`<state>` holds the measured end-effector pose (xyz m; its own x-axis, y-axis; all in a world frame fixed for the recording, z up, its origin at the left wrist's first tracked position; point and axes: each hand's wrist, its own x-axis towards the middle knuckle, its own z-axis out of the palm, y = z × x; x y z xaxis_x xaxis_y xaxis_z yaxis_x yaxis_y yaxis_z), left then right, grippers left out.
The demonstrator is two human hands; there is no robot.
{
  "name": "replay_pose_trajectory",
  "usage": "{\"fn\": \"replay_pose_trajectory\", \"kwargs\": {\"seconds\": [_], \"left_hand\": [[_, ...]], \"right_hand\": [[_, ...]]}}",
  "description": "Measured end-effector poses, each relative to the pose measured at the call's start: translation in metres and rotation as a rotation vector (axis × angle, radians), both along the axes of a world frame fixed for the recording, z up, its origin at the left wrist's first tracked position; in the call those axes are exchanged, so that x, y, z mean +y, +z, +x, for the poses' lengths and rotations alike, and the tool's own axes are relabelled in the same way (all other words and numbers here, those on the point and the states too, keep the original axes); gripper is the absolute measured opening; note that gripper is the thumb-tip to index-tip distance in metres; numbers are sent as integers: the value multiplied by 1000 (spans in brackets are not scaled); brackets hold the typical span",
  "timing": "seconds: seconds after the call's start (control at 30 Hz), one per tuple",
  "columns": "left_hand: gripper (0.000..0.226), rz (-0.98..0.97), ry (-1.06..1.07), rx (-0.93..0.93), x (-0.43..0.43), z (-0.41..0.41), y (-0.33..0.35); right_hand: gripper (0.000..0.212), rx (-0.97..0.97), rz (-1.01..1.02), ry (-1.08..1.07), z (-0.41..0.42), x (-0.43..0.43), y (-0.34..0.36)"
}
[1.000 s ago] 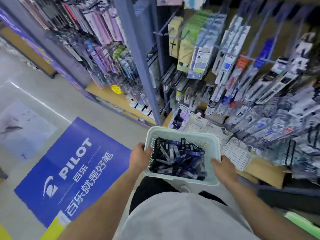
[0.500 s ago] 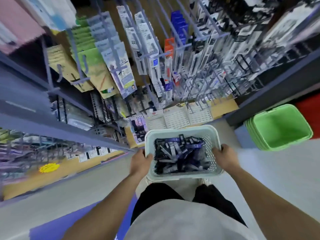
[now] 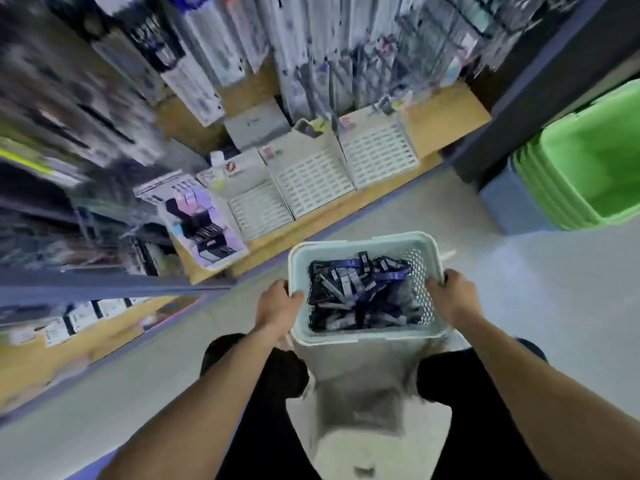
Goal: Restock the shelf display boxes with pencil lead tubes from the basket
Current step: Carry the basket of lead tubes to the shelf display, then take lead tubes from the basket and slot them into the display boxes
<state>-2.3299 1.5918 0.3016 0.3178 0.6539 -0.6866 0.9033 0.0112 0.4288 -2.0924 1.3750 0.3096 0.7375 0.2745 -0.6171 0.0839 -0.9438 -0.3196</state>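
- The pale perforated basket [image 3: 367, 240] is held up in front of the person's body, over black-trousered legs [image 3: 273, 379].
- The left hand [image 3: 278, 306] grips the basket's left rim, with the fingers curled over the edge.
- The right hand [image 3: 450, 296] grips the basket's right rim near the far corner, the fingers wrapped over it.
- The pencil lead tubes [image 3: 360, 292] lie in a loose heap inside the basket, dark and blue-violet, crossing one another at all angles.
- Beyond the basket's far rim, and apart from it, three white slotted display boxes [image 3: 311, 178] stand side by side on a wooden shelf ledge [image 3: 446, 119].
- Beyond the basket's far-left corner, a display box of black and lilac items [image 3: 204, 223] sits on the same ledge, just beside the white ones.
- To the far right of the basket, well apart, is a stack of green baskets [image 3: 588, 161].
- Hanging packets [image 3: 207, 77] fill the racks above the ledge, too blurred to read.
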Motion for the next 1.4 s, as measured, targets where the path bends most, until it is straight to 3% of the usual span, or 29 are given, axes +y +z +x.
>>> {"fn": "replay_pose_trajectory", "kwargs": {"seconds": [0.23, 0.47, 0.83, 0.93, 1.0, 1.07, 1.17, 1.4], "left_hand": [[25, 57, -8, 58, 2, 19, -204], [25, 140, 8, 80, -4, 29, -309], [29, 113, -38, 29, -23, -5, -337], [38, 380, -102, 12, -29, 1, -321], [38, 528, -194, -110, -36, 15, -311], [36, 434, -248, -201, -42, 32, -312], [48, 245, -249, -204, -48, 49, -335], [58, 298, -219, -222, -53, 61, -393]], "right_hand": [[25, -22, 46, 2, 15, 10, -207], [17, -73, 78, -44, 7, 3, -312], [27, -18, 104, -40, -18, -29, -345], [36, -282, 146, -47, -34, -31, -335], [36, -483, 256, 55, -42, -22, -331], [32, -369, 309, 206, -45, -4, -334], [45, -44, 249, 327, -47, 17, -355], [75, -52, 212, 313, -47, 36, -409]]}}
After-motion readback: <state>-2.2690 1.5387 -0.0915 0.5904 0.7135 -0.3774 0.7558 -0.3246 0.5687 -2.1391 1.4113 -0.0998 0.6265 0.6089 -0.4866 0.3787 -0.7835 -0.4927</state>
